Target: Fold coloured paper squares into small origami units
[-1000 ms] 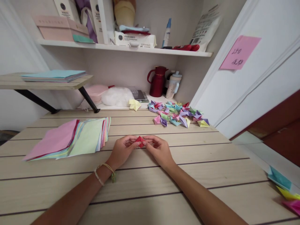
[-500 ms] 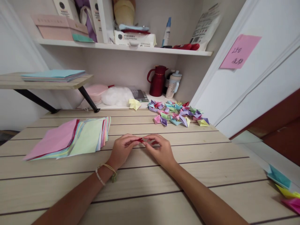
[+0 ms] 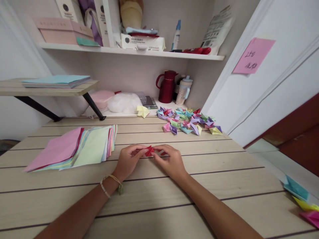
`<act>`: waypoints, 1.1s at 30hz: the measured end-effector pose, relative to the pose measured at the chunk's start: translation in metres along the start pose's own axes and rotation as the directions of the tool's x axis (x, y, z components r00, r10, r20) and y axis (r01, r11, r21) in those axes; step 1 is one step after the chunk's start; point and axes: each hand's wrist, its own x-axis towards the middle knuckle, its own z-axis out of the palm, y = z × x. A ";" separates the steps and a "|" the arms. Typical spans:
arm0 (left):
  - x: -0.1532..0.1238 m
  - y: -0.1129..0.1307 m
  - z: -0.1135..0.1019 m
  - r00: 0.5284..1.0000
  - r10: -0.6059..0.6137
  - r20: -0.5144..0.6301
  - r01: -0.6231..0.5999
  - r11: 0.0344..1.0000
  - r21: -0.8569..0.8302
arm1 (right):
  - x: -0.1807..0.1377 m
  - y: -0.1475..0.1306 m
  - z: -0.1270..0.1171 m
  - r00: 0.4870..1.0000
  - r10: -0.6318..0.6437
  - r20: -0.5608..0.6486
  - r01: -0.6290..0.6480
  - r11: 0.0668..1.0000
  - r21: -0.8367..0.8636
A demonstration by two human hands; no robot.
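Observation:
A small folded piece of red paper [image 3: 149,151] sits between my two hands just above the wooden table [image 3: 154,196]. My left hand [image 3: 129,160] pinches its left end with closed fingers. My right hand [image 3: 169,159] pinches its right end, fingers curled round it. A fanned stack of coloured paper sheets [image 3: 74,147] lies to the left of my hands. A pile of several folded paper pieces [image 3: 189,120] in mixed colours lies beyond my hands to the right.
A yellow folded piece [image 3: 143,111] lies at the table's back. A red jug [image 3: 167,86] and a spotted cup [image 3: 183,90] stand by the wall. A low side shelf [image 3: 47,87] overhangs the left. More folded pieces [image 3: 302,200] lie at the far right.
Both hands stayed in place and kept working the red paper; it turned from flat and edge-on to a small raised fold between the fingertips.

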 end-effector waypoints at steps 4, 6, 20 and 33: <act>0.002 -0.003 -0.001 0.993 -0.116 -0.012 0.114 0.988 -0.102 | 0.001 0.001 0.002 0.990 0.114 0.084 -0.121 0.989 0.090; 0.004 -0.002 -0.002 0.989 -0.150 0.014 0.151 0.979 -0.139 | 0.001 0.001 0.003 0.977 0.172 0.126 -0.190 0.971 0.148; 0.007 0.007 -0.006 0.976 -0.186 0.113 0.206 0.957 -0.205 | 0.002 0.008 0.010 0.910 0.289 0.299 -0.406 0.772 0.489; 0.006 0.005 -0.003 0.965 -0.215 0.152 0.244 0.947 -0.209 | 0.004 0.009 0.009 0.916 0.334 0.224 -0.402 0.759 0.513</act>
